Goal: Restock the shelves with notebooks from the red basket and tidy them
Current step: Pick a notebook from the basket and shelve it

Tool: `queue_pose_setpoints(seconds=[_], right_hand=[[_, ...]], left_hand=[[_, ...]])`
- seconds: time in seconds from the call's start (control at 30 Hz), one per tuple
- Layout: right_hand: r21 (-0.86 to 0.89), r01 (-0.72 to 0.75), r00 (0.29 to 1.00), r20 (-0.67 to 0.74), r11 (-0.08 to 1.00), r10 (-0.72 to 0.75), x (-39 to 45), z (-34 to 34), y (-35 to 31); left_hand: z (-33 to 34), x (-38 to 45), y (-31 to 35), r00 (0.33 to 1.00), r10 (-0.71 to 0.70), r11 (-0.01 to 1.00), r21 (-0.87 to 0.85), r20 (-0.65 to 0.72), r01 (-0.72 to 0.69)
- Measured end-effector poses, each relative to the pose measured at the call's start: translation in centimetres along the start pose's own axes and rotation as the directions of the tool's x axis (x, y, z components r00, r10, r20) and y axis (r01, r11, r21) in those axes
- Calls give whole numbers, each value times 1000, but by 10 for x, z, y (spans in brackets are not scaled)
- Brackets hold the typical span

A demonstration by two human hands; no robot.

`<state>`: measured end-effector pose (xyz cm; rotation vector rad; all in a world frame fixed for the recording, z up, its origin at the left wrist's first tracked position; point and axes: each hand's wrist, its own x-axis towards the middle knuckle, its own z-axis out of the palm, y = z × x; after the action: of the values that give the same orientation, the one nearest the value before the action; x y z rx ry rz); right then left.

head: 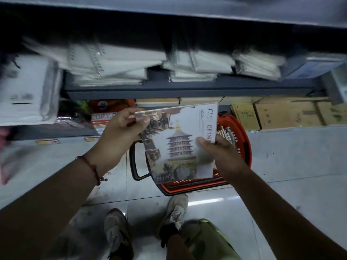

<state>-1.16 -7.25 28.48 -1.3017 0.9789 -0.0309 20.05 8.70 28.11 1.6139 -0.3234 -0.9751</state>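
I hold a notebook with a pagoda picture on its cover, tilted above the red basket on the floor. My left hand pinches its upper left corner. My right hand grips its right edge, thumb on the cover. More notebooks show inside the basket, behind my right hand. The shelf ahead carries stacks of white spiral notebooks in plastic wrap, leaning unevenly.
The basket's black handle sticks out left. Cardboard boxes line the floor under the shelf at right. White packs stand at the left. My shoes are on the tiled floor just behind the basket.
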Motion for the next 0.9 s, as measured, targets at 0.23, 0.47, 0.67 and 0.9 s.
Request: queue_pose_setpoints(seconds=[0.23, 0.47, 0.67, 0.9], right_hand=[[159, 56, 996, -76, 986, -44, -89, 49, -76], [323, 150, 986, -116, 934, -119, -156, 92, -178], [229, 307, 952, -74, 924, -298, -214, 127, -269], [101, 528, 848, -4, 843, -530, -281, 151, -337]], left_hand=[[-33, -91, 48, 977, -151, 987, 84, 151, 139], [-64, -169, 110, 968, -154, 988, 58, 199, 145], [-99, -206, 193, 994, 6, 1000, -18, 110, -4], [-133, -242, 290, 974, 225, 974, -36, 29, -224]])
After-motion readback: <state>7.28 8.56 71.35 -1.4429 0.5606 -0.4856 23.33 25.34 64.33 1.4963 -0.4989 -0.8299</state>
